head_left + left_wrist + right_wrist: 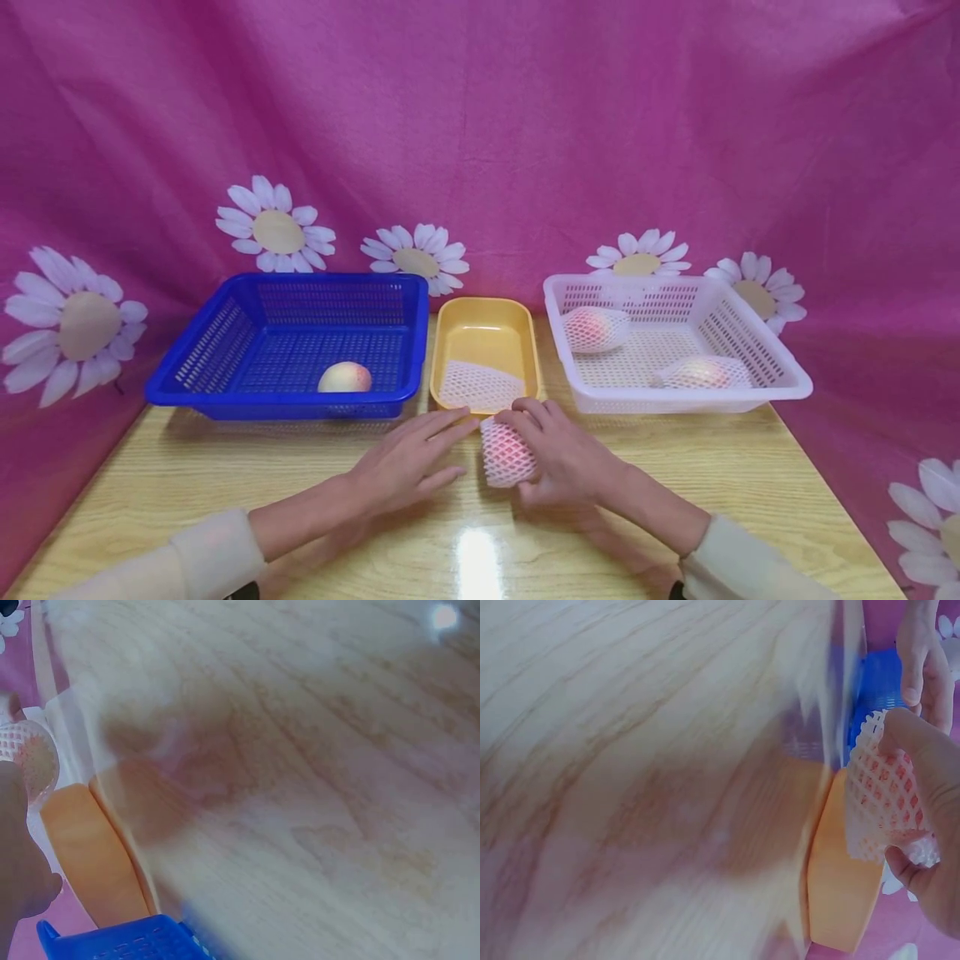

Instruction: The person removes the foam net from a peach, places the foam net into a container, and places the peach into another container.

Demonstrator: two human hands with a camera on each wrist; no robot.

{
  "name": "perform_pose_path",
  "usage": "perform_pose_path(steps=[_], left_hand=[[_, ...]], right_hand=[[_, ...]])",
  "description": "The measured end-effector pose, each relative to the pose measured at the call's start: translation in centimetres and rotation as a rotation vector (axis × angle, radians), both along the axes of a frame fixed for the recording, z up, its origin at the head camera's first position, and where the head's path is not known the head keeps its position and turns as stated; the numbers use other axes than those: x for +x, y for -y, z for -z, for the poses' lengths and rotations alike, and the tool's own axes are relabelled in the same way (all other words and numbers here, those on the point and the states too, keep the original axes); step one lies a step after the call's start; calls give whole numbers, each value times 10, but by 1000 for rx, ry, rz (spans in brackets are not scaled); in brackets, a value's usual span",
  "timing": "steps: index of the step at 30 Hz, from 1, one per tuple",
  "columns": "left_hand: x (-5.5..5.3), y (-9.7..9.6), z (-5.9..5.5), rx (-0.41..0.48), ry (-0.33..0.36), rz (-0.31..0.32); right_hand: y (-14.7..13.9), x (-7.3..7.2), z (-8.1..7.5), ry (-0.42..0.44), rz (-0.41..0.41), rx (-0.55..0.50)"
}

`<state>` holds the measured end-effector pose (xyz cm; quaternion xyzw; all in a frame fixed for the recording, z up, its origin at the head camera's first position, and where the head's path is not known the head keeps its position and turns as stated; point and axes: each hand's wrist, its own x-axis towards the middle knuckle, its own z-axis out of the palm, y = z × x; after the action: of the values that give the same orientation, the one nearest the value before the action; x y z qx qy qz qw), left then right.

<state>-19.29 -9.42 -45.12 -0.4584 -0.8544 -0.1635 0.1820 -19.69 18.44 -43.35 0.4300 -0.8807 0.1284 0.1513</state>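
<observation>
My right hand (566,454) grips a pink peach in a white foam net (506,452) just above the table, in front of the yellow tray (534,367). In the right wrist view, thumb and fingers curl round the netted peach (885,791), and the net's open end juts out past the fruit. To its left my left hand (408,458) reaches in with fingers extended, holding nothing, its fingertips close to the net. Flat foam netting (480,385) lies in the yellow tray.
At the left stands a blue basket (168,387) with one bare peach (345,377) inside. A white basket (787,387) at the right holds two netted peaches, one at the back left (596,330) and one near the front (705,372). A purple flowered cloth (480,125) hangs behind the table.
</observation>
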Motion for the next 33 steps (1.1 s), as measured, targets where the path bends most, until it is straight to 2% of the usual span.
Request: perform_pose_path(steps=[7,16,25,30,33], left_hand=[[-4,0,-10,21,17,1],[-12,1,-24,37,-81,-4],[-18,5,-37,33,-82,3],[-19,1,-42,70,-78,16],[-19,-2,-46,106,-105,41]], right_hand=[[-2,-3,-10,-18,-8,-17],[-4,-9,-21,-53,-35,-56],[-4,-12,-33,-111,-31,-66],[-3,-13,-43,-133,-28,-91],[-2,-14,-50,-135,-21,-100]])
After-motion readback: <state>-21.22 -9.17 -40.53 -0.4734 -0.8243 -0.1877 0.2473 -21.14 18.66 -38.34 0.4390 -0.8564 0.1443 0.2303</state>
